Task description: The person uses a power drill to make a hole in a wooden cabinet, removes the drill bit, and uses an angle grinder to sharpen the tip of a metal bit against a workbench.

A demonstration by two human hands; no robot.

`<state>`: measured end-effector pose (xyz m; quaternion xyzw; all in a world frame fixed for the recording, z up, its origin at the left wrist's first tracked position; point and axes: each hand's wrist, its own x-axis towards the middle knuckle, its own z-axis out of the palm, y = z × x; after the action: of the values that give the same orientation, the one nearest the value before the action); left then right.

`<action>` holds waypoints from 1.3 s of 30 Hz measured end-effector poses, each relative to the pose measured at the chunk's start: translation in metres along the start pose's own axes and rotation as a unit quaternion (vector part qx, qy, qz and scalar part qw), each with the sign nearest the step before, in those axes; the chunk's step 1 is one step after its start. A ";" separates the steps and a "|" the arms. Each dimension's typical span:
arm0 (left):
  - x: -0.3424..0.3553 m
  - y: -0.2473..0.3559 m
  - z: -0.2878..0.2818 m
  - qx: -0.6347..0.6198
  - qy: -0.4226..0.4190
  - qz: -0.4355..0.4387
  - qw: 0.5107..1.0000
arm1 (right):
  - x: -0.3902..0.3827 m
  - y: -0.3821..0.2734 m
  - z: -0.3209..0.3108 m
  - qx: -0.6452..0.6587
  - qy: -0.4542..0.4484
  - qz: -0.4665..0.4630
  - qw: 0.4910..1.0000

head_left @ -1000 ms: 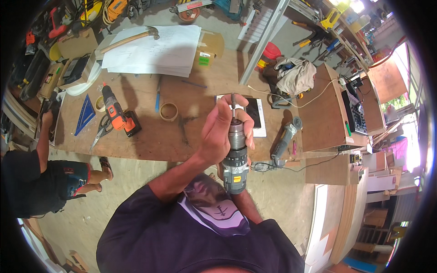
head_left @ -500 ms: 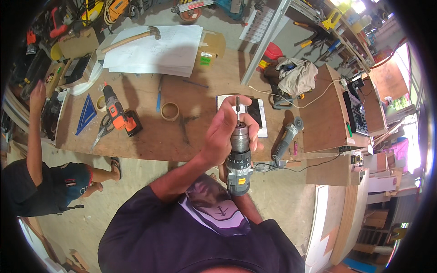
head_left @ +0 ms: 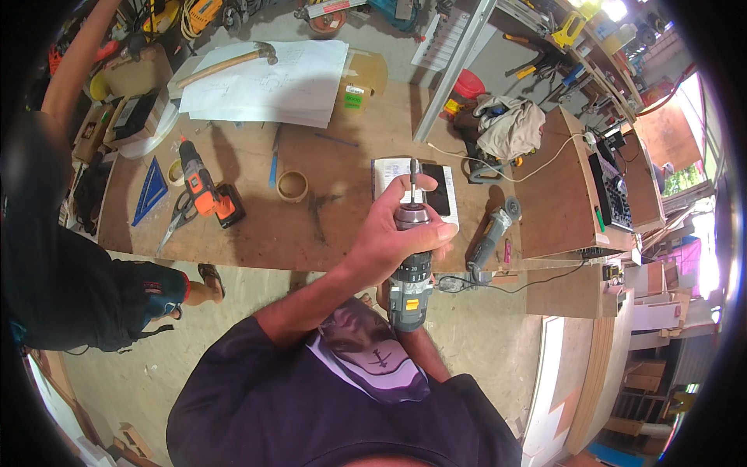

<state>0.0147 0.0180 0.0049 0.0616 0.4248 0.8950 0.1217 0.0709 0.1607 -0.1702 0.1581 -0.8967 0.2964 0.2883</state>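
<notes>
A grey and black cordless drill (head_left: 408, 302) is held in front of my chest, its bit (head_left: 414, 187) pointing away from me over the table's near edge. My left hand (head_left: 389, 240) is closed around the metal chuck, thumb across it and index finger bent at the bit. Under the drill body, my right hand (head_left: 382, 293) grips the drill from below; most of that hand is hidden behind the tool. Just beyond the bit lie an open notebook (head_left: 387, 183) and a dark phone (head_left: 440, 191).
On the wooden table (head_left: 257, 241) are an orange drill (head_left: 204, 191), scissors (head_left: 177, 222), a blue set square (head_left: 150, 191), a tape roll (head_left: 292, 186), a hammer (head_left: 229, 64) on papers (head_left: 303, 86) and an angle grinder (head_left: 492, 237). A person (head_left: 85, 257) stands at the left.
My left thumb has come across the chuck, and the hand has shifted slightly toward me. The person at the left has moved closer and raised an arm toward the shelf.
</notes>
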 end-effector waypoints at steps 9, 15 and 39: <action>-0.001 -0.005 0.002 -0.015 -0.004 0.000 1.000 | -0.002 -0.001 -0.007 -0.004 0.001 0.005 1.000; -0.002 -0.010 -0.004 0.002 -0.020 0.011 1.000 | 0.005 -0.004 -0.010 -0.018 -0.003 0.009 1.000; 0.061 0.036 -0.111 0.732 -0.237 0.400 0.497 | 0.062 -0.035 -0.028 0.416 -0.184 0.255 0.853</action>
<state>-0.0732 -0.0702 -0.0367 0.5021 0.8131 0.1680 -0.2421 0.0504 0.1438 -0.0987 0.0803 -0.7353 0.6703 -0.0599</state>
